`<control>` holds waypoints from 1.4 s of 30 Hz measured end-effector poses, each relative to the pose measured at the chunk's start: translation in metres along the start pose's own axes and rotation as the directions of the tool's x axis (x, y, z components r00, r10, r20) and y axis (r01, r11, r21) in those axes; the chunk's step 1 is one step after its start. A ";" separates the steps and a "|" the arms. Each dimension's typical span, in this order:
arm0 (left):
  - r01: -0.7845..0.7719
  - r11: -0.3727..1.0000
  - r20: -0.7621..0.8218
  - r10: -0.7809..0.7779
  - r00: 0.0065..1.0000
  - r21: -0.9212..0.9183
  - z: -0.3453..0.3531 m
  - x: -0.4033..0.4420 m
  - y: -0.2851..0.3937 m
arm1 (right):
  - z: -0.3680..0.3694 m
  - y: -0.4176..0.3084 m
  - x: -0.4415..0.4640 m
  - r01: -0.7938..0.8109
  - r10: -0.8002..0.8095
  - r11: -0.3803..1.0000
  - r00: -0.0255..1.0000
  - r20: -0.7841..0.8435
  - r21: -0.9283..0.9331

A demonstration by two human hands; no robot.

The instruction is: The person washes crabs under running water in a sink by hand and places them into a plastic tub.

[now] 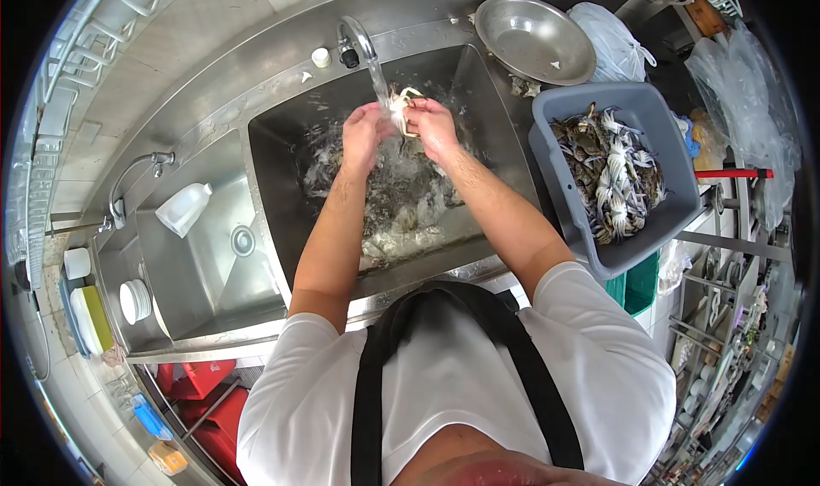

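A crab with its pale underside showing is held up under the running faucet. My right hand pinches the crab's right side between thumb and fingers. From the left, my left hand closes in against the crab with curled fingers; falling water partly covers its fingertips. Both hands are above the large steel sink, which holds churning water and more crabs, blurred beneath the surface. To the right, a grey plastic tub contains a pile of crabs.
A steel bowl and a white plastic bag are behind the tub. The left sink basin has a white plastic jug in it. White dishes stand farther left. A red handle juts out at right.
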State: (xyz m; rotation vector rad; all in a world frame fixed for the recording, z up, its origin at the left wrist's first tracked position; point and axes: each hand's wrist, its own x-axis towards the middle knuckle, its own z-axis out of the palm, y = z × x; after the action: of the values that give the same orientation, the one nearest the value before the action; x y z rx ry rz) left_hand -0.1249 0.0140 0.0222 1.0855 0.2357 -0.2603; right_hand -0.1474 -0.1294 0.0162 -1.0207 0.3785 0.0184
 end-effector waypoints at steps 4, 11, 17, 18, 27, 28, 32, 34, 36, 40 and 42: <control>-0.041 0.978 0.038 0.034 0.999 0.203 -0.004 0.004 -0.004 | 0.003 0.002 0.003 -0.032 0.031 0.999 0.999 0.026 0.035; 0.058 0.990 -0.033 -0.062 0.998 -0.126 -0.006 0.030 -0.021 | 0.014 -0.005 0.003 0.060 -0.061 0.997 0.998 -0.023 -0.051; 0.166 0.969 -0.216 -0.205 0.955 -0.183 -0.002 0.051 -0.042 | 0.012 0.003 0.002 0.244 -0.239 0.964 0.969 -0.060 0.108; 0.172 0.968 -0.210 -0.209 0.955 -0.185 -0.001 0.052 -0.047 | 0.009 0.000 0.001 0.278 -0.267 0.952 0.959 -0.091 0.129; -0.621 0.051 0.616 0.092 0.783 0.782 0.041 0.119 -0.015 | -0.051 -0.088 -0.100 0.346 -0.449 0.786 0.889 -0.087 -0.513; -0.602 0.200 0.587 0.134 0.798 0.773 0.043 0.115 -0.014 | -0.054 -0.117 -0.121 0.389 -0.516 0.711 0.854 -0.059 -0.587; -0.466 0.484 0.486 0.093 0.869 0.741 0.024 0.103 -0.029 | -0.100 -0.184 -0.179 0.350 -0.848 0.311 0.521 -0.093 -0.884; -0.750 -0.265 0.752 -0.117 0.648 0.606 -0.060 0.122 -0.104 | -0.161 -0.207 -0.193 0.225 -0.843 0.348 0.500 -0.199 -0.910; -0.854 -0.414 0.559 -0.647 0.519 0.315 -0.141 0.114 -0.182 | -0.190 -0.225 -0.214 -0.193 -0.729 0.225 0.617 -0.297 -0.955; -0.201 -0.355 -0.016 -0.524 0.852 0.913 -0.195 -0.013 -0.195 | -0.188 -0.215 -0.232 -0.350 -0.802 -0.201 0.595 -0.051 -0.915; -0.295 -0.459 0.055 -0.468 0.882 0.838 -0.227 -0.052 -0.210 | -0.174 -0.206 -0.230 -0.259 -0.771 -0.121 0.633 -0.074 -0.958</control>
State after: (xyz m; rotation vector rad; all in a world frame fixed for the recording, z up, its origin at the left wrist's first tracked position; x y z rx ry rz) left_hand -0.2559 0.1288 -0.2384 2.9355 -0.6213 -1.1042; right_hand -0.3757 -0.3468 0.1789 -2.7852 0.8779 -0.7217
